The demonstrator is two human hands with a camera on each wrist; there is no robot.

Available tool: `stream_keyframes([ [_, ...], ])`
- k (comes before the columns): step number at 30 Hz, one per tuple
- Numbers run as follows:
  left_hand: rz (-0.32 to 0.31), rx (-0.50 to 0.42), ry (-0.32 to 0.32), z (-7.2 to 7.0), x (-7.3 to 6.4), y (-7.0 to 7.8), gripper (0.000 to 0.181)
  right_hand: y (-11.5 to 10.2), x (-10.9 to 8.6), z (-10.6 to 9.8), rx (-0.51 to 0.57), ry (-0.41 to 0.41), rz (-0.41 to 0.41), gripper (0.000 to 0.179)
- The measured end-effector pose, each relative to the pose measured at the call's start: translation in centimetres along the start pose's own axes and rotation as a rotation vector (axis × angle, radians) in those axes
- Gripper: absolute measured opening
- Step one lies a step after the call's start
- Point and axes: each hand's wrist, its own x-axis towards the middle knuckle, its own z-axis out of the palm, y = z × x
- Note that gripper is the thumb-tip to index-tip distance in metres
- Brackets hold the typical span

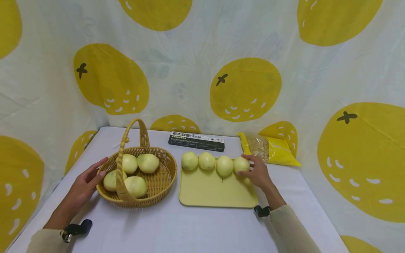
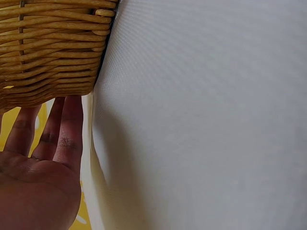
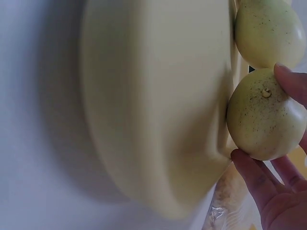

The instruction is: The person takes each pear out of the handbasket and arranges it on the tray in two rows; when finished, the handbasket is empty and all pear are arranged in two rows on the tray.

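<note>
On the left stands a wicker basket (image 1: 164, 196) with a tall handle, holding several pale yellow-green pears (image 1: 148, 163). My left hand (image 1: 83, 184) holds the basket's left side, thumb at the rim. In the left wrist view, the fingers (image 2: 69, 129) lie straight against the woven outside. A row of several pears (image 1: 207, 161) sits along the far edge of a yellow tray (image 1: 215, 189). My right hand (image 1: 259, 172) grips the rightmost pear (image 3: 264, 115) between thumb and fingers, at the tray's far right corner. The neighbouring pear (image 3: 271, 33) is right beside it.
Behind the tray lies a black and white pasta box (image 1: 196, 141). A yellow bag of pasta (image 1: 272, 149) rests at the back right, close to my right hand. A white cloth covers the table (image 1: 164, 228), and a patterned curtain (image 1: 177, 70) hangs behind.
</note>
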Motion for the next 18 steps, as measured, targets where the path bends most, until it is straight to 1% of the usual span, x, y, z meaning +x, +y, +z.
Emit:
stream_keyframes([
  [5,0.001,0.006,-0.001,0.05,0.01,-0.11,0.066,-0.13,0.08,0.09,-0.025,-0.006,-0.012,0.081],
  [11,-0.010,0.005,-0.005,0.07,0.01,-0.25,0.067,-0.17,0.28,-0.13,-0.046,-0.035,0.025,0.082],
  [13,-0.008,0.012,-0.005,0.05,0.00,-0.23,0.066,-0.23,0.25,-0.21,-0.055,-0.027,0.033,0.082],
  [18,0.002,0.024,-0.001,0.00,-0.11,-0.12,0.066,-0.91,-0.22,-0.47,-0.048,0.034,-0.005,0.079],
])
